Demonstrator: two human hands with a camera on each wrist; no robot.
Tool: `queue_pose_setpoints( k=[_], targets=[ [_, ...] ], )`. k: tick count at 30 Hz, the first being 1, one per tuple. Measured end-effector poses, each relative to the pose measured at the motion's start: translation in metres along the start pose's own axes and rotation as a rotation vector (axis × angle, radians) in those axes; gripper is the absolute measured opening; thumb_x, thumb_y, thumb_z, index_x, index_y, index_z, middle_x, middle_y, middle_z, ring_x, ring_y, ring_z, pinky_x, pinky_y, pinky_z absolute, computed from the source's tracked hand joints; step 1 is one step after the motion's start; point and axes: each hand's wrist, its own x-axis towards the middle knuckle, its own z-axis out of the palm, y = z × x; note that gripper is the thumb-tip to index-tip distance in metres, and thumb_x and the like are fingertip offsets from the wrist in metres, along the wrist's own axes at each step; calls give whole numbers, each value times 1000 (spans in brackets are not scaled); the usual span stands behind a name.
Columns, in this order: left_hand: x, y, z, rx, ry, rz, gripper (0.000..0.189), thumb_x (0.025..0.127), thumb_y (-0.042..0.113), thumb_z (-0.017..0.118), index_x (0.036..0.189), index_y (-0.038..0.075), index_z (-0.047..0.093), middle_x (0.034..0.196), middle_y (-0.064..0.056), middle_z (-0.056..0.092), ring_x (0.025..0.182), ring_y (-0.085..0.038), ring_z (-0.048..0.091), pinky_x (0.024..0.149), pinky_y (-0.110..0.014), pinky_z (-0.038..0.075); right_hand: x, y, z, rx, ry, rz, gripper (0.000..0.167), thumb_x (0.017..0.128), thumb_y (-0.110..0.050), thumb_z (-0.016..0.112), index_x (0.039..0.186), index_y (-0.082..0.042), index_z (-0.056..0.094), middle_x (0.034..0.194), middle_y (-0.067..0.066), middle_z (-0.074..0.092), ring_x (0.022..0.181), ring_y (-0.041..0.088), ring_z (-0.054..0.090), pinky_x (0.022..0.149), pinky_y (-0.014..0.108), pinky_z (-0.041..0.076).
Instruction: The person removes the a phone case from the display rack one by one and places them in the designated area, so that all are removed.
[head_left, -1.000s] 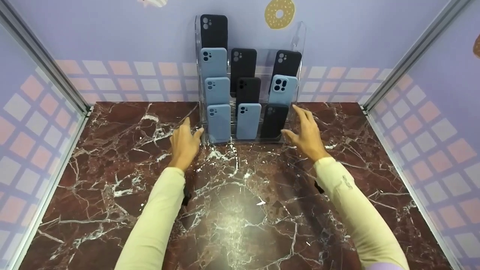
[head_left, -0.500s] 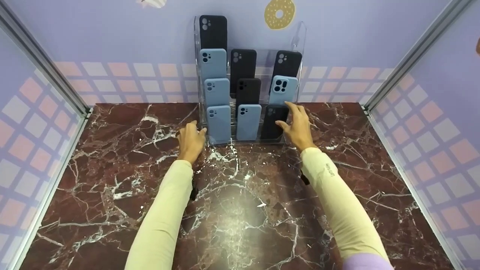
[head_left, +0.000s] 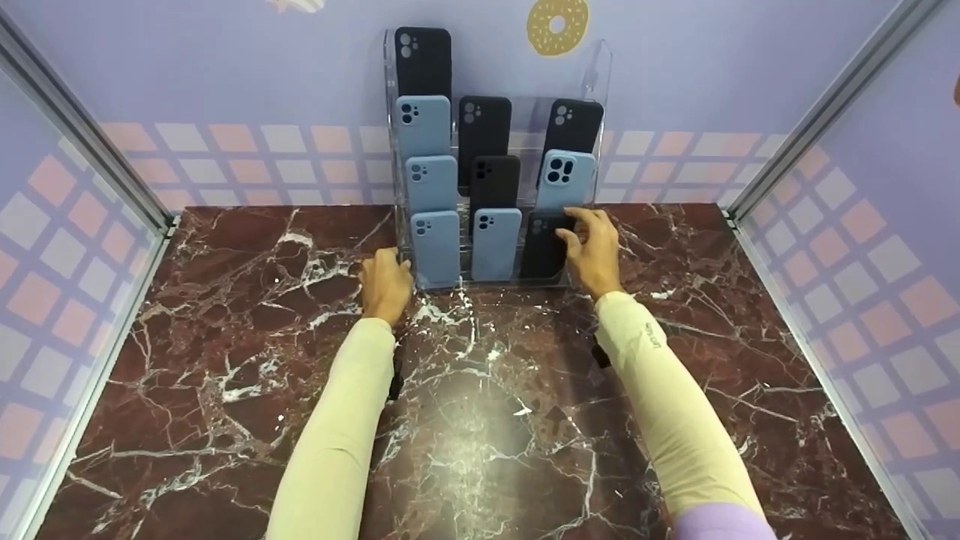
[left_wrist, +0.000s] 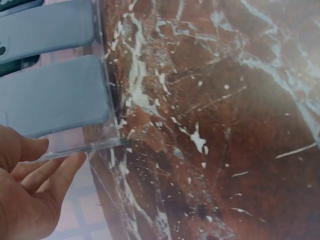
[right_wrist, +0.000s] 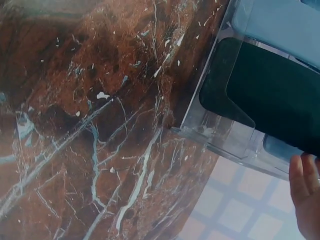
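A clear tiered rack [left_wrist: 82, 147] stands on the marbled table and leans toward the back wall. My left hand [head_left: 387, 282] pinches its left side panel, thumb on the inner side and fingers outside, beside the lowest blue phone case [head_left: 436, 247]. At the rack's right side, my right hand [head_left: 598, 255] has thumb and forefinger curled at the upper right corner of the black phone case [head_left: 543, 253] in the lowest row. The right wrist view catches only some fingers [right_wrist: 303, 180] at that case's edge; the thumb is out of that frame.
Above the lowest row, several more black and blue cases fill the tiers, among them a blue case with a large camera cutout [head_left: 567, 184]. Patterned panels enclose the table [head_left: 225, 337] at the back and both sides.
My right hand has moved left onto the black case's upper corner, its fingers drawing together. My left hand has shifted right against the rack and its fingers have curled in.
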Motion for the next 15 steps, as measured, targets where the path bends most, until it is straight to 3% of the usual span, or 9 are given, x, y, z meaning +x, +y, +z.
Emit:
queue_pose_setpoints(
  k=[6,10,15],
  targets=[
    [0,-4,1,3,-11,-18,24,98,12,61,115,-2,72,118,-25,70,113,-47,63,97,-55,48,1,7,-2,5,19,-94,24,85,0,78,109,3,74,96,20,66,90,33,67,82,41,56],
    [2,-5,0,-16,-33,-45,27,98,13,61,119,-1,70,122,-25,68,115,-48,61,99,-56,46,3,10,-4,39,15,-153,19,84,2,78,103,4,75,92,18,67,85,30,71,73,34,58],
    [3,-6,-1,-23,-42,-63,32,97,14,62,124,-2,68,126,-25,66,119,-48,58,105,-55,42,4,8,-12,71,16,-227,16,85,8,75,100,5,74,90,18,67,81,29,72,71,26,56]
  ],
)
